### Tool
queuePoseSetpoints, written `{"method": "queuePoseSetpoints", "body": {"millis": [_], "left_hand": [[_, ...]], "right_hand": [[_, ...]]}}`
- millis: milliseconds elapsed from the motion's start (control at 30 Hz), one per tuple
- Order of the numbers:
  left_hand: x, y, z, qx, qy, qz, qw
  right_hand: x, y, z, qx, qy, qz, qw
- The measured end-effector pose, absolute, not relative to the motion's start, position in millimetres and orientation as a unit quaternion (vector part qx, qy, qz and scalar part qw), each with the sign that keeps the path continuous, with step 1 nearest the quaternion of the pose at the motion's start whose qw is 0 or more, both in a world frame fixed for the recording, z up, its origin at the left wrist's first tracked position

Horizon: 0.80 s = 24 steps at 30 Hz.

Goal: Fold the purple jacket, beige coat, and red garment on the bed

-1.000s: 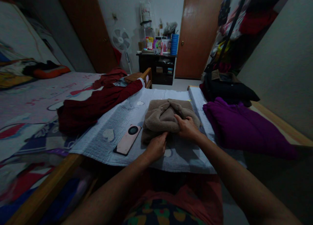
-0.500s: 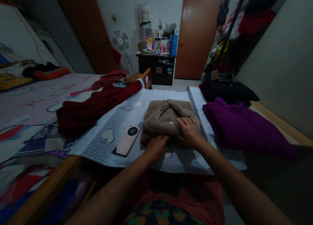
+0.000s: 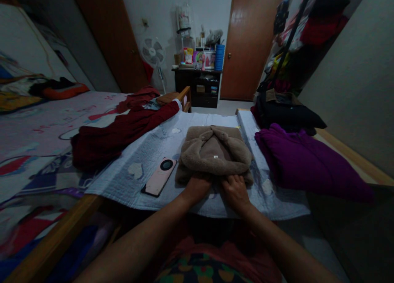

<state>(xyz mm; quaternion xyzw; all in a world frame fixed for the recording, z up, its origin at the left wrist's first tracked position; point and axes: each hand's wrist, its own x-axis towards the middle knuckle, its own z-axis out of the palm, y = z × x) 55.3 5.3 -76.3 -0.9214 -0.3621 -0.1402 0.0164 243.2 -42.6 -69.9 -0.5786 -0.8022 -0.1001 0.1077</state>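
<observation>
A folded brown plush garment (image 3: 215,151), its collar opening and small white label facing up, lies on a light blue quilted cloth (image 3: 123,188). My left hand (image 3: 198,187) is at the garment's near edge, its fingers tucked under the collar fold and hidden. Beside it, my right hand (image 3: 236,192) rests against the same near edge, fingers curled on the fabric; their tips are partly hidden. To the left of the garment lies a pink phone (image 3: 160,176) with a round black camera ring.
A folded purple garment (image 3: 308,159) lies at the right, with dark folded clothes (image 3: 286,110) behind it. Dark red clothing (image 3: 117,139) is on the left, beside the bed (image 3: 55,127). A fan (image 3: 153,53) and a black cabinet (image 3: 197,88) stand at the back.
My right hand has moved down from on top of the collar to the garment's near edge. My left hand's fingers are now more hidden under the fold.
</observation>
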Motion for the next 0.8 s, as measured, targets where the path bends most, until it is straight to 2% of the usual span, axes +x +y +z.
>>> {"method": "queuePoseSetpoints", "body": {"millis": [167, 400, 633, 800], "left_hand": [[52.3, 4.2, -79.2, -0.922, -0.364, -0.129, 0.017], [48.6, -6.1, -58.0, -0.898, -0.421, -0.124, -0.024], [43.0, 7.0, -17.7, -0.846, -0.474, -0.219, -0.108], [50.4, 0.1, -22.4, -0.858, -0.464, -0.210, -0.065]], "right_hand": [[245.8, -27.2, -49.5, -0.586, -0.800, -0.059, 0.115], [252.9, 3.9, 1.6, -0.592, -0.796, 0.010, 0.124], [257.0, 20.8, 29.1, -0.581, -0.806, 0.033, 0.106], [255.4, 23.3, 34.0, -0.584, -0.803, 0.027, 0.111]]}}
